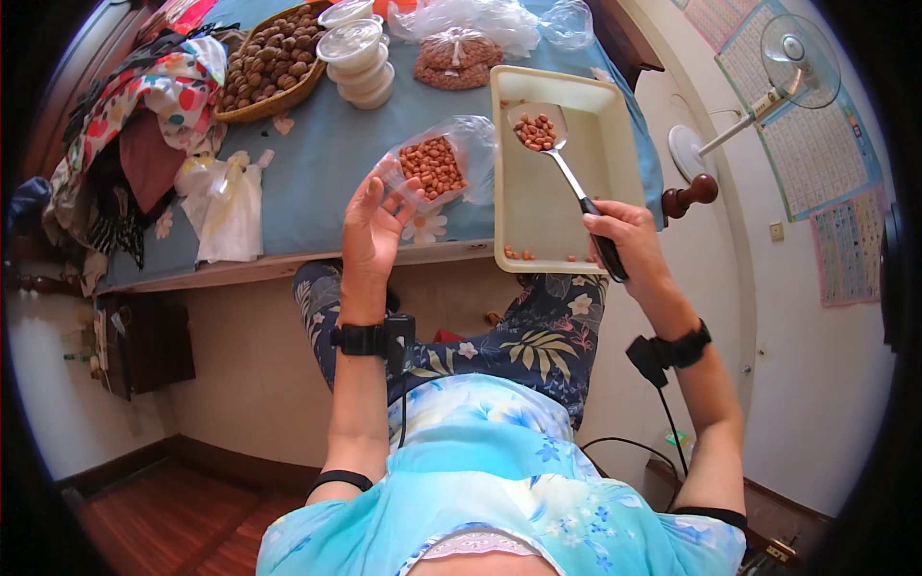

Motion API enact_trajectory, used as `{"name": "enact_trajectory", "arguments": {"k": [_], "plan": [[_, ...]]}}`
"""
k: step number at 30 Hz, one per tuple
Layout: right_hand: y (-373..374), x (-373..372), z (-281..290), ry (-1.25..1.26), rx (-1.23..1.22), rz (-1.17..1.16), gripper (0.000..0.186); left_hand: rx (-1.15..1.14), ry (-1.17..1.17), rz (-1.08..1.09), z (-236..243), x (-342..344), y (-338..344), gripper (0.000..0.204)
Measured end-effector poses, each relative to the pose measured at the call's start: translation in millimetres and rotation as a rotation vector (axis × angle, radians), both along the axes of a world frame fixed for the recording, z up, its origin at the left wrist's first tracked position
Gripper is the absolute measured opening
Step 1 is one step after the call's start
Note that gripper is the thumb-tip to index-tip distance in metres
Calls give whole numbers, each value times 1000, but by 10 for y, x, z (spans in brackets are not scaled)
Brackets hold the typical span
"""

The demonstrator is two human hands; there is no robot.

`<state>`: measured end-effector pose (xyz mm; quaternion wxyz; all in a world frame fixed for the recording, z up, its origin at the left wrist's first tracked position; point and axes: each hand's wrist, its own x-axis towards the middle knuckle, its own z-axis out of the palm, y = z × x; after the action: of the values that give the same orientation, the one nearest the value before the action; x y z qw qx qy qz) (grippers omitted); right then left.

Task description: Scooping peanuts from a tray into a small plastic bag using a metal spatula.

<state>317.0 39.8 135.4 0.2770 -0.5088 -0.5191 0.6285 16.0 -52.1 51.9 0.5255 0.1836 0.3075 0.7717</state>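
My left hand is closed on the left side of a clear plastic bag, its fingers partly seen through the film. Reddish peanuts fill the bag's lower part, and its mouth spreads toward the tray. In my right hand is a metal spatula, gripped by its black handle. A small heap of peanuts lies on its blade, above the far left part of a cream rectangular tray. A few loose peanuts lie along the tray's near edge.
A wicker basket of walnuts, stacked lidded tubs and a tied bag of peanuts stand at the back of the blue-covered bed. Clothes and a white plastic bag lie left. A fan stands right.
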Motion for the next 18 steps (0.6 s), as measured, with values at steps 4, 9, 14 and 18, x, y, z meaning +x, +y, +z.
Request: {"name": "enact_trajectory", "arguments": {"k": [4, 9, 14, 18], "plan": [[-174, -35, 460, -10, -15, 117, 17, 4, -21, 7, 6, 3, 5, 67], [-242, -264, 520, -33, -19, 216, 18, 13, -44, 10, 4, 1, -7, 64], [-233, -569, 20, -320, 372, 389, 23, -3, -86, 22, 34, 18, -22, 60], [-280, -621, 22, -473, 639, 365, 22, -6, -70, 3, 10, -3, -37, 62]]}}
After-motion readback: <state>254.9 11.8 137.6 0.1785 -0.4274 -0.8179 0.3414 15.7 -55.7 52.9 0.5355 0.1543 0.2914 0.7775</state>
